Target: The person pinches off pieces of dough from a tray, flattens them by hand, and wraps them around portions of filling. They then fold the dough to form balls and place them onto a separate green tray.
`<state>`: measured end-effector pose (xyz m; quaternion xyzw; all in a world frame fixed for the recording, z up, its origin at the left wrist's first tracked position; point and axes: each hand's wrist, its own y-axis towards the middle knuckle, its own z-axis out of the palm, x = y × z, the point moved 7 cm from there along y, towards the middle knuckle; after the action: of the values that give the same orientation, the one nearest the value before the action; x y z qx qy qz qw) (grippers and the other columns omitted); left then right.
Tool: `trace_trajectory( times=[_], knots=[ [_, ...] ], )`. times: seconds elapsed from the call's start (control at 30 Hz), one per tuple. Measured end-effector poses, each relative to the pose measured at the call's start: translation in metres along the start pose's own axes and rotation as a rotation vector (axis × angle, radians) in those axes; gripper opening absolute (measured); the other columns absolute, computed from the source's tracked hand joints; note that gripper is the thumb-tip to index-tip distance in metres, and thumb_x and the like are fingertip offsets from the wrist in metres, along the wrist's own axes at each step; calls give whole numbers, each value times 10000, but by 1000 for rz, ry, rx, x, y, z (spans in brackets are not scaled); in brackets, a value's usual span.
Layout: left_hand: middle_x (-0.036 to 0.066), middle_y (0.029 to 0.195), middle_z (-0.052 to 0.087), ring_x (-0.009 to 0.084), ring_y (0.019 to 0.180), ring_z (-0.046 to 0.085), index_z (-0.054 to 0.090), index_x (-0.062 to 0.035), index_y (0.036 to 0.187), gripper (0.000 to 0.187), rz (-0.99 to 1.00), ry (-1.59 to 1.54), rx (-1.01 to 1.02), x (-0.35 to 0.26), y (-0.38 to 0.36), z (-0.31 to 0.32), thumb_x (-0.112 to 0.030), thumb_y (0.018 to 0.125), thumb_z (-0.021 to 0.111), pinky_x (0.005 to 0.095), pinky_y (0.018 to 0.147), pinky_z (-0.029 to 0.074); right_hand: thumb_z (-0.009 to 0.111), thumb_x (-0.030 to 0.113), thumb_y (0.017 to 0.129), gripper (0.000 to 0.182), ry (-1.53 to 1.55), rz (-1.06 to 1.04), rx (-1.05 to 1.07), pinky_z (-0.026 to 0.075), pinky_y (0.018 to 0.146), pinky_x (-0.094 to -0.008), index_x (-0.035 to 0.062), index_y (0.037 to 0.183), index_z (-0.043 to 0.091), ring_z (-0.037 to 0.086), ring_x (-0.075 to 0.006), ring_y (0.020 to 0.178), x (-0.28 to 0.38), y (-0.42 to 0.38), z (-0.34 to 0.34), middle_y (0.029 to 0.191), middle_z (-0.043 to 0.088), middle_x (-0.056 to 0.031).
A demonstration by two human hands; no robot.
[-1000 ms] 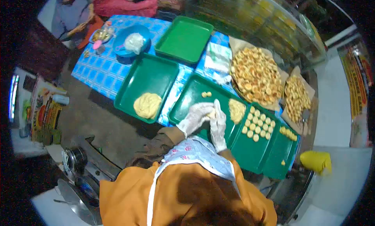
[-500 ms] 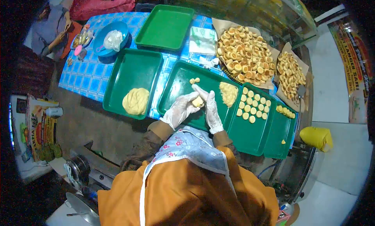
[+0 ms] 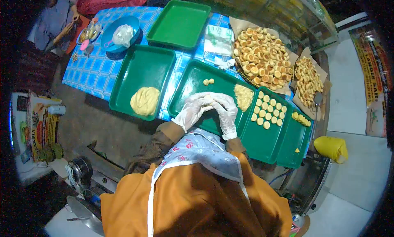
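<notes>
Both of my hands wear clear plastic gloves and meet over the middle green tray. My left hand and my right hand have their fingers curled together around a small piece of dough, which they mostly hide. Just beyond the fingertips, small dough balls lie in the same tray. To the right of my hands, a rough lump of pale filling or dough sits at the tray's end. A large smooth mound of dough rests in the tray to the left.
Rows of flat round dough pieces fill part of the tray on the right; another tray adjoins it. Browned pastries are heaped behind. A green tray, a blue basin and another person's arm are farther off.
My right hand's upright fingers have folded down over the dough piece, and both hands have closed together, covering most of it. The view has shifted slightly.
</notes>
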<state>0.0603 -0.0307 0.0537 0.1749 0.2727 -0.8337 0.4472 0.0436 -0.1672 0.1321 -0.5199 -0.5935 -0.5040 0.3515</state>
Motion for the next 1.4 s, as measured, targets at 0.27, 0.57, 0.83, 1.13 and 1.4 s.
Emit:
trace_trajectory(
  times=[0.27, 0.57, 0.83, 1.13, 1.4],
  knots=[
    [180, 1270, 615, 233, 1165, 641, 422, 98, 1450, 452, 255, 491, 24, -9, -3, -19, -9, 1025, 534, 300, 972, 573, 792, 76, 788, 249, -471, -338, 13, 509, 891, -378, 99, 1035, 770, 637, -275, 1008, 26, -12, 6, 1104, 716, -92],
    [118, 1237, 630, 209, 1134, 624, 530, 45, 1360, 343, 143, 305, 48, -23, -18, 26, -22, 1024, 542, 260, 983, 529, 786, 126, 844, 478, 100, 118, -20, 497, 894, -292, 83, 1312, 700, 621, -177, 1047, -3, -12, 1, 1284, 670, -75],
    [123, 1225, 642, 243, 1165, 619, 608, 35, 1235, 244, -77, 17, 280, -27, -29, 61, -72, 1034, 519, 352, 1037, 492, 723, 135, 903, 430, 337, 292, 53, 465, 1030, -305, 32, 1319, 686, 604, -168, 1198, -29, -20, 16, 1345, 657, -81],
    [140, 1265, 614, 215, 1154, 636, 524, 47, 1356, 354, 333, 901, 187, -13, -30, 3, -59, 1022, 573, 311, 1009, 551, 719, 192, 892, 419, -422, -268, 74, 475, 979, -420, 110, 1303, 713, 605, -291, 1099, 20, -21, 9, 1211, 681, -128],
    [148, 1237, 616, 238, 1169, 639, 543, 39, 1310, 305, -71, -110, 24, -3, -24, 15, -70, 1026, 566, 351, 1028, 559, 641, 152, 959, 401, 114, 98, -92, 442, 1067, -359, 28, 1340, 668, 617, -244, 1188, 10, -26, 10, 1267, 687, -181]
  ],
)
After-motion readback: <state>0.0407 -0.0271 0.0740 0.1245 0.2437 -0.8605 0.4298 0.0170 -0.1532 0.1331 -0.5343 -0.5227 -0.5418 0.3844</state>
